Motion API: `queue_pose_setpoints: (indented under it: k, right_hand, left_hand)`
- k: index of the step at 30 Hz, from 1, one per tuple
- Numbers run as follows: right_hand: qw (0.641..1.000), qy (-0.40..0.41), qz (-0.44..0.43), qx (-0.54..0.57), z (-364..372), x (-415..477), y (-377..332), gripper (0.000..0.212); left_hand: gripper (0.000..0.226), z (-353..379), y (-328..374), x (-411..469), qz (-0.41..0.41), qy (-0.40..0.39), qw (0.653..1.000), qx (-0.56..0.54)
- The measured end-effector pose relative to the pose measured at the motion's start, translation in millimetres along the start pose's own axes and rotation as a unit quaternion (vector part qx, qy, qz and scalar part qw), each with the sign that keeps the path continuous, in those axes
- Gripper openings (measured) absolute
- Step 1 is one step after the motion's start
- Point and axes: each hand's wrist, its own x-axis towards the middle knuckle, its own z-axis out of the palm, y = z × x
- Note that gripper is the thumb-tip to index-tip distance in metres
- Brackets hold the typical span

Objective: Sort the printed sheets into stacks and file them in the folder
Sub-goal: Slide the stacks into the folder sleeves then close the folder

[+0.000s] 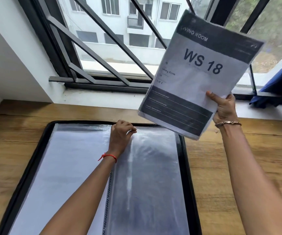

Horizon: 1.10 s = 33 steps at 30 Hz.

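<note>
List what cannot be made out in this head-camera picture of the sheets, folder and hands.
1. Head view: small print on the white-and-black printed paper stack is blurred, and the top sheet hides the lower ones.
2. Head view: the black zip folder is cut off at its near end by the bottom edge.
3. Head view: whether the left hand has a grip on the clear plastic sleeve. Its curled fingers hide the contact.

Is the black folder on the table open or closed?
Open. The folder lies spread flat, clear sleeves showing on both sides; the left hand pinches one sleeve's top edge.
</note>
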Motion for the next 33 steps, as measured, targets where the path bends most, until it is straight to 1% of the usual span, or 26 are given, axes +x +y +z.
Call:
queue_pose_setpoints:
  k: [2, 3, 6, 9, 11, 14, 16, 18, 20, 23, 26, 33]
  right_hand:
    - [0.998, -0.007, -0.020, -0.060, 18.5, 7.6, -6.5, 0.042]
    - [0.995, -0.014, -0.033, -0.092, 26.4, 10.6, -7.4, 0.044]
    - [0.980, -0.059, -0.060, -0.178, 47.7, 14.2, -5.5, 0.032]
    - [0.958, -0.101, -0.073, -0.257, 63.3, 18.2, 1.3, 0.029]
    - [0.945, -0.126, -0.073, -0.293, 70.8, 21.0, 7.1, 0.029]
    - [0.930, -0.139, -0.070, -0.332, 81.3, 27.7, 16.7, 0.036]
    - [0.919, -0.149, -0.073, -0.357, 88.7, 30.7, 20.0, 0.026]
    - [0.910, -0.162, -0.069, -0.375, 97.0, 34.2, 22.6, 0.012]
    - [0.901, -0.171, -0.066, -0.392, 107.2, 35.7, 25.8, 0.023]
    - [0.898, -0.179, -0.067, -0.397, 122.3, 35.8, 31.6, 0.018]
    - [0.908, -0.174, -0.064, -0.375, 134.5, 37.0, 36.7, 0.025]
    - [0.929, -0.147, -0.019, -0.340, 131.2, 35.0, 49.2, 0.026]
  left_hand:
    - [0.007, -0.7, 0.0, -2.2, -0.001, 0.023, 1.000, 0.004]
    - [0.007, -1.3, 0.0, -3.3, 0.000, 0.034, 0.999, 0.010]
    - [0.006, -2.3, -0.4, -5.1, 0.013, 0.055, 0.998, 0.038]
    - [0.005, -3.7, -1.6, -6.2, 0.025, 0.071, 0.996, 0.056]
    - [0.004, -4.0, -1.9, -6.8, 0.033, 0.080, 0.994, 0.061]
    - [0.001, -4.2, -1.9, -8.3, 0.037, 0.088, 0.993, 0.063]
    - [0.001, -3.3, -1.6, -9.0, 0.034, 0.086, 0.994, 0.058]
    - [0.001, -2.6, -1.6, -9.0, 0.029, 0.081, 0.995, 0.053]
    - [0.003, -1.5, -1.8, -7.9, 0.023, 0.077, 0.996, 0.048]
    - [0.003, -0.5, -0.7, -5.8, 0.010, 0.075, 0.996, 0.038]
    - [0.003, 0.6, 1.3, -4.1, 0.001, 0.075, 0.997, 0.026]
    - [0.007, 0.8, 2.1, -2.5, -0.040, 0.072, 0.996, -0.027]
